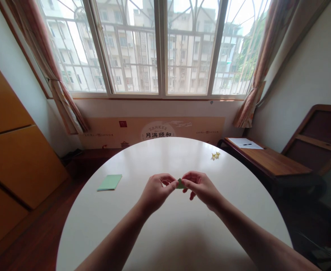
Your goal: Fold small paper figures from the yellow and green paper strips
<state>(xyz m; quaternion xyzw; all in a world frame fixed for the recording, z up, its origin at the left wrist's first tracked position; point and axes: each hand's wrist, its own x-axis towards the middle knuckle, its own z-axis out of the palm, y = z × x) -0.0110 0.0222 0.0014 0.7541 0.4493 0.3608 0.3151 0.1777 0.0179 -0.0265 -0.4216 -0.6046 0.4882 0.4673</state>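
Note:
Above the middle of a round white table (143, 233), my left hand (155, 191) and my right hand (201, 187) meet at the fingertips. Both pinch a small folded piece of green paper (180, 184) between thumb and fingers. The paper is held just over the tabletop. Most of it is hidden by my fingers.
A stack of green paper sheets (110, 182) lies on the table to the left. Two small yellow folded paper shapes (215, 155) sit near the far right edge. A wooden side table (269, 160) with a white sheet and a pen stands at the right, below a large window.

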